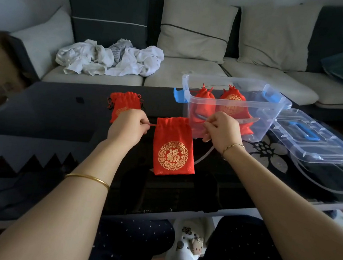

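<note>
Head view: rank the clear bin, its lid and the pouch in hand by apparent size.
1. Bin
2. Lid, close to the bin in size, so this order is unsure
3. Pouch, clearly smallest

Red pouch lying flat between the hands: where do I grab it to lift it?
Pinch the red pouch at its gathered neck from above. Its body lies flat on the table; the neck puckers up, between the left hand and right hand, which pinch its cords.
</note>
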Available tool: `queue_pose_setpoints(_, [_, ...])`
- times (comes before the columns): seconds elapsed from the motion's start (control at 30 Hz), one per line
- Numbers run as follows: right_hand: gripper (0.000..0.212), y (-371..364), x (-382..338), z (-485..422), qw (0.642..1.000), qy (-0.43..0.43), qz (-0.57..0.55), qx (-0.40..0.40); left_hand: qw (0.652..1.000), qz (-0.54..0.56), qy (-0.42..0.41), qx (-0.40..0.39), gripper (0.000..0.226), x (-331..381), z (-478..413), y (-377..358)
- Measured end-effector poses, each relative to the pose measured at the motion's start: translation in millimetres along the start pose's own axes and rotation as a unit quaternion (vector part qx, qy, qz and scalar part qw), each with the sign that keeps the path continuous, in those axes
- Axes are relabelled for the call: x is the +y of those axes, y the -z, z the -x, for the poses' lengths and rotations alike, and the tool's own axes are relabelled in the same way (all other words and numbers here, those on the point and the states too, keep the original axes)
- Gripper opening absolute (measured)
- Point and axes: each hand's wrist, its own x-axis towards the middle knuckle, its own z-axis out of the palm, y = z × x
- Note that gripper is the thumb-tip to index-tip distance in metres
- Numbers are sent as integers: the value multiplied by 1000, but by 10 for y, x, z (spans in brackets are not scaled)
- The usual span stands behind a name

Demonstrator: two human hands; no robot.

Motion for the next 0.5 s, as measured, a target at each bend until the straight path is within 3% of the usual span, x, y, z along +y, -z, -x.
queue_pose_setpoints(0.3, [11, 86, 78, -12, 997, -60, -32, 20, 998, 33, 50, 18, 22, -13, -3, 51])
queue_pose_setpoints(0.5, [24, 151, 55, 50, 963, -167, -210, -17, 988, 120, 96, 21, 31, 1, 25, 70])
